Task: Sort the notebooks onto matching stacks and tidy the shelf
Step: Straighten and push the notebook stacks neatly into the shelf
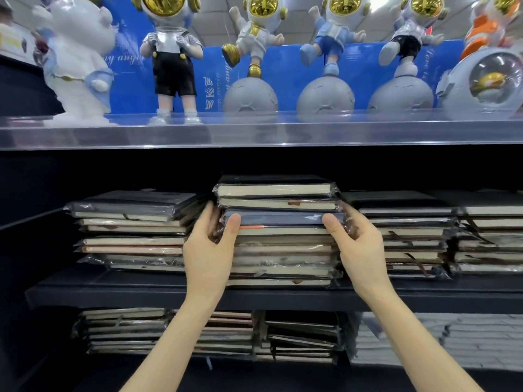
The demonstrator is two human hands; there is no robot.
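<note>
Both the left hand and right hand clasp the blue notebook in the centre stack; lift level so nothing above slides.

Six figurines are standing on the top shelf, three of them perching on grey spheres. Four notebook stacks are sitting on the middle shelf, counting the centre stack, and at least three further stacks are lying beneath it, their exact number being unclear. Two hands are showing, one left hand and one right hand, and three shelf levels are appearing in all.
</note>
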